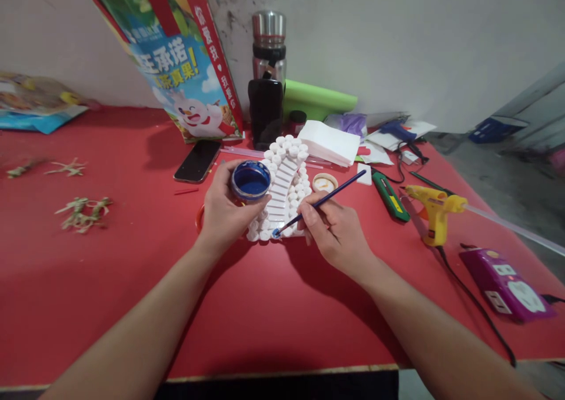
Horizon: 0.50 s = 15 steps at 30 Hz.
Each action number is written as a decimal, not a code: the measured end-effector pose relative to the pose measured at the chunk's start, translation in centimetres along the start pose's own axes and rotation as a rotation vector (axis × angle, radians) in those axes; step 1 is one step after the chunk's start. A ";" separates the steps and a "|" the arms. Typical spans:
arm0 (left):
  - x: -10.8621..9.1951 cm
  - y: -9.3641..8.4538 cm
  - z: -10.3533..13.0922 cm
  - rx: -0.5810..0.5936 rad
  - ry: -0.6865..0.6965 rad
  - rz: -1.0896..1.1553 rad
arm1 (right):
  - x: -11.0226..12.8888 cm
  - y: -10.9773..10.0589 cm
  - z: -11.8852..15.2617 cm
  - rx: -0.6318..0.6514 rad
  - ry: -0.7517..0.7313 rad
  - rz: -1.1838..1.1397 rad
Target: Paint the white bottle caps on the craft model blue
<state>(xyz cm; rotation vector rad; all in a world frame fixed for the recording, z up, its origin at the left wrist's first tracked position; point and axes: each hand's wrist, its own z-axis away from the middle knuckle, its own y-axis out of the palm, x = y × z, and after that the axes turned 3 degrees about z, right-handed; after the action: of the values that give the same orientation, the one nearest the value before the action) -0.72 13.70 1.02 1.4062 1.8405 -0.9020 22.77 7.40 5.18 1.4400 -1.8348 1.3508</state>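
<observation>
My left hand (220, 212) is wrapped round a small jar of blue paint (251, 180), tipped a little so the paint shows inside. Between the fingers of my right hand (333, 229) is a thin paintbrush (330, 196) with a dark blue handle. Its tip touches the front edge of a white model staircase (279, 191), where a blue patch shows. Rounded white pieces line both sides of the steps. My left hand and the jar hide part of the model's left side. Just beyond my right hand lies a round lid (325, 182).
A phone (197, 161), a tall printed bag (185, 65) and a steel flask (269, 41) stand or lie behind. To the right are a green utility knife (391, 196), a yellow glue gun (435, 209) and a purple power socket (507, 285). Straw figures (83, 213) lie left.
</observation>
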 end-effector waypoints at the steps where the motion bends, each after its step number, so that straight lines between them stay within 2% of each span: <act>1: 0.0 0.0 0.0 0.000 -0.002 0.006 | 0.0 0.0 0.0 0.000 0.003 -0.002; 15: 0.3 0.0 0.0 0.009 -0.019 -0.007 | 0.1 0.0 0.0 0.004 -0.043 0.037</act>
<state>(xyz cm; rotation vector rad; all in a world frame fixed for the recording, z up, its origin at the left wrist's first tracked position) -0.79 13.85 0.82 1.3932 1.8297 -0.9256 22.76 7.39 5.27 1.4545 -1.8958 1.3512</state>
